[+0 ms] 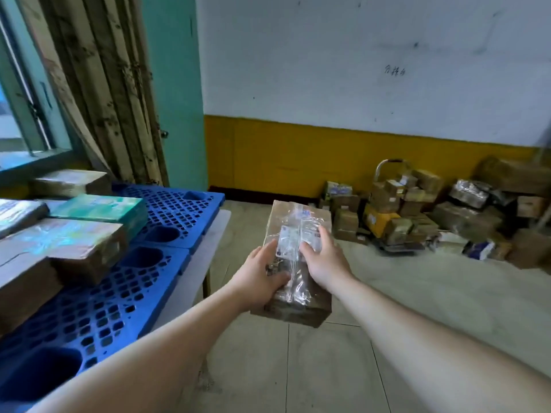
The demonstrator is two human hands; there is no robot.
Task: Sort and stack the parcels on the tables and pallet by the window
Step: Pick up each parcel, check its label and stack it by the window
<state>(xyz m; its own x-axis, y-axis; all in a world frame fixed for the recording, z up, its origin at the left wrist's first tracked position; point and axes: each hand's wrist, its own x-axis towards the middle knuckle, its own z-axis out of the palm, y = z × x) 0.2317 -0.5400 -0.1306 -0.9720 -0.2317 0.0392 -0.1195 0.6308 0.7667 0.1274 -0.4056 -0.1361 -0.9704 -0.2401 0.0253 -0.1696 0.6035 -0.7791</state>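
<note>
Both hands hold one brown cardboard parcel (298, 257) out in front of the body, above the tiled floor (328, 368) and just to the right of the table edge (205, 248). That parcel is wrapped lengthwise in clear tape and carries a white shipping label (its print is too blurred to read). The left hand (262, 275) grips the parcel's left side, thumb on top and fingers curled underneath, while the right hand (322, 257) lies over the top with its fingers bent onto the label and the taped surface, so each hand is closed on the box rather than spread wide. To the left, a blue plastic pallet (155, 263) with a perforated grid and round wells rests on the table beside the window (26, 114), where a patterned curtain (98, 84) hangs. Several parcels sit on the pallet: a large brown box (59, 251) nearest, a green-topped box (101, 208) behind it, and another brown box (71, 181) close to the window sill. Across the room, against the white and yellow wall (298, 150), a loose heap of brown parcels (432, 219) lies on the floor, well apart from the held box.
</note>
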